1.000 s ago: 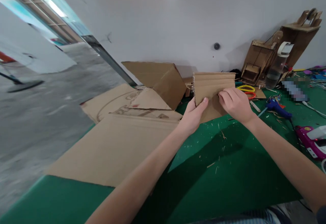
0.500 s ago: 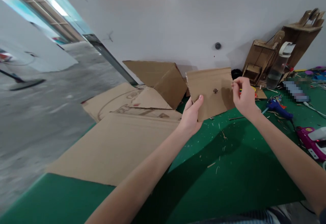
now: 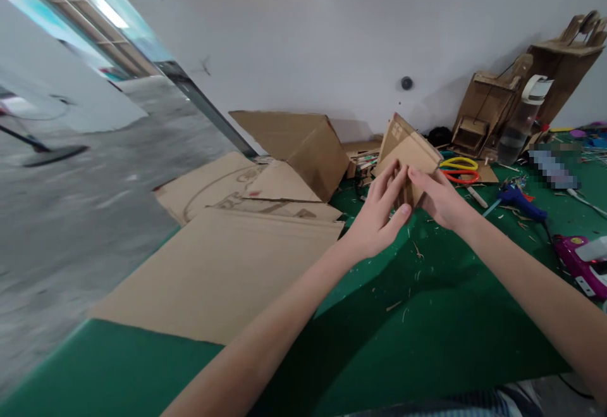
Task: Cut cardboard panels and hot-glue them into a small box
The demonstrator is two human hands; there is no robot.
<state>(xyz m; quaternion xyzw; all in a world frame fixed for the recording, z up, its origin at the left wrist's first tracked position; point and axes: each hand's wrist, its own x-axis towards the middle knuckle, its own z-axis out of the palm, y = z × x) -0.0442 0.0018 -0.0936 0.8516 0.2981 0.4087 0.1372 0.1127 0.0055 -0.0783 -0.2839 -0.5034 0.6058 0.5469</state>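
A small cardboard piece (image 3: pixel 408 151) is tilted up above the table, between my two hands. My right hand (image 3: pixel 443 199) grips its lower right part, with the thumb on the near face. The fingers of my left hand (image 3: pixel 379 221) are stretched out and rest against its lower left side, the thumb apart from them. Part of the piece's lower end is hidden by my fingers. To the left, a large flat cardboard sheet (image 3: pixel 213 271) lies near my left forearm. Behind it stands a folded cardboard flap (image 3: pixel 317 157).
On the right lie yellow and red-handled scissors (image 3: pixel 459 173), a blue glue gun (image 3: pixel 521 202) and a magenta tool (image 3: pixel 578 262). A water bottle (image 3: pixel 516 123) stands before cardboard models (image 3: pixel 488 107). A white panel (image 3: pixel 294 43) borders the green table (image 3: pixel 427 335) at the back.
The cardboard piece has been turned from facing me broadside to a steep tilt. My right hand has moved left onto it; my left hand has shifted right and its fingers have straightened.
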